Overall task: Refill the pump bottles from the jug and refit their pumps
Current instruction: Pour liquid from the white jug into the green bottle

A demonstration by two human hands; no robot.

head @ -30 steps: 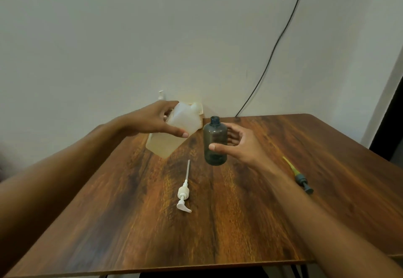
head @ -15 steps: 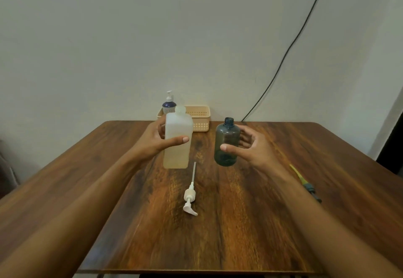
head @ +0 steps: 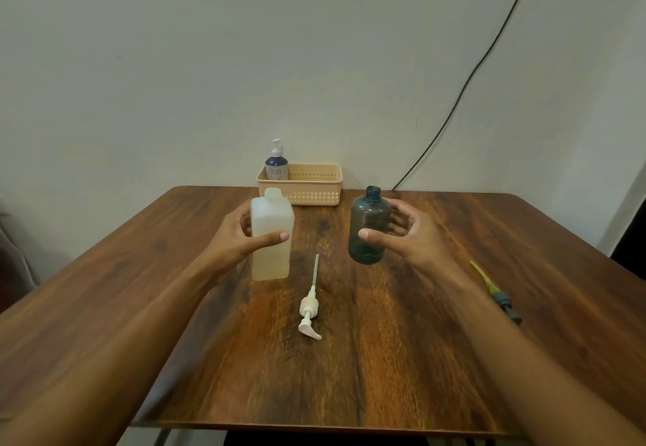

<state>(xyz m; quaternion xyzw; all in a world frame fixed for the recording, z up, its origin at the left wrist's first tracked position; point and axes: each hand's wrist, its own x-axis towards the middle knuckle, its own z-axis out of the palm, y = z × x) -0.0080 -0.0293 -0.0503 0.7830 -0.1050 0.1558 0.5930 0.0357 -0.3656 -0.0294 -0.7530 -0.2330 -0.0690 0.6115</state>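
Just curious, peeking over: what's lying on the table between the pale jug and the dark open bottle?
In the head view, a white pump with its dip tube lies between the jug and the dark bottle, nearer the person.

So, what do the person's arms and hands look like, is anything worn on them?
Both forearms are bare as far as the picture shows: no sleeves, gloves or watch. The left hand and right hand show no rings or markings on the visible fingers, with short nails.

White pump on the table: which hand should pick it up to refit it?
Probably the left hand: setting down the jug frees it, and the white pump lies nearby. The right hand steadies the open dark bottle.
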